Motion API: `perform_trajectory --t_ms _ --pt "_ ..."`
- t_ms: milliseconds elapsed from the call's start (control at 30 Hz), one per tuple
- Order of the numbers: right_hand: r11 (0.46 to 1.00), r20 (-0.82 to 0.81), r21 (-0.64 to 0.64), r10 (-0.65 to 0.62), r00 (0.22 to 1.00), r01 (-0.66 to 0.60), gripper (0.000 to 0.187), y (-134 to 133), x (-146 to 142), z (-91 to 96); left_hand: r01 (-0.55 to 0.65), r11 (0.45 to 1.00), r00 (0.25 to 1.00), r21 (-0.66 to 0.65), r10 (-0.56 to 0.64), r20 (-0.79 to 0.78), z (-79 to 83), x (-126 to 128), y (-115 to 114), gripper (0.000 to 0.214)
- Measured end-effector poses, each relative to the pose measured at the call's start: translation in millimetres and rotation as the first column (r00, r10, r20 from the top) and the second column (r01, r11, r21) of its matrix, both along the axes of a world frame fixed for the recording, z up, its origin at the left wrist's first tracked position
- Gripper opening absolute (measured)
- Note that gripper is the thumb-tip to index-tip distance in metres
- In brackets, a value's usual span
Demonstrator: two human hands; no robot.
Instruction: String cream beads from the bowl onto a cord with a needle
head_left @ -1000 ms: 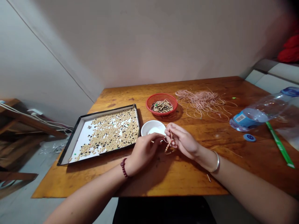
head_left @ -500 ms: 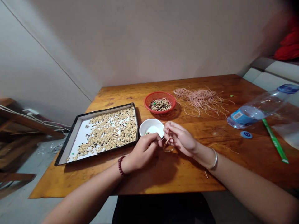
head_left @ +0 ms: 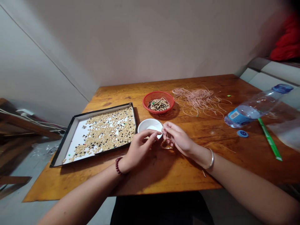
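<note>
In front of me my right hand is closed on a small beaded bracelet, strung with pale and brown beads, which hangs in a loop below its fingers. My left hand is just to the left, thumb and forefinger pinched together on what looks like the thin cord of the bracelet; the cord is too fine to follow fully. Behind the left fingers stands a white bowl, its near side hidden by them. A shallow black-edged tray of loose tan and dark beads lies to the left.
Beyond the bowl is a red plastic basket of strung beads. A tangle of pink cord spreads to its right. Farther right are a leaning clear bottle, a blue cap and a green strip. A cord scrap lies near the table edge.
The left fingers have stretched out from a more curled pose and moved to a pinch close to the right fingertips. The whole view has shifted slightly, and the right hand still holds the bracelet.
</note>
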State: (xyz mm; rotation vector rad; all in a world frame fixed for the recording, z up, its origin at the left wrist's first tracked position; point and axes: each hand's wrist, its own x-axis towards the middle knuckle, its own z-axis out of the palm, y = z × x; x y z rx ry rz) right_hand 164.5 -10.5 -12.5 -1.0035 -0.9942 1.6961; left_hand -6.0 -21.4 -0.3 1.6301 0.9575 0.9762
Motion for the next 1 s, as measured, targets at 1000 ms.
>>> perform_trajectory --t_ms 1000 --pt "0.978 -0.146 0.133 -0.143 0.979 0.163 0.032 5.4 4.6 3.8 0.312 0.852 0.899 -0.419 -0.122 0.421 13.5 -2.1 4.5 0.020"
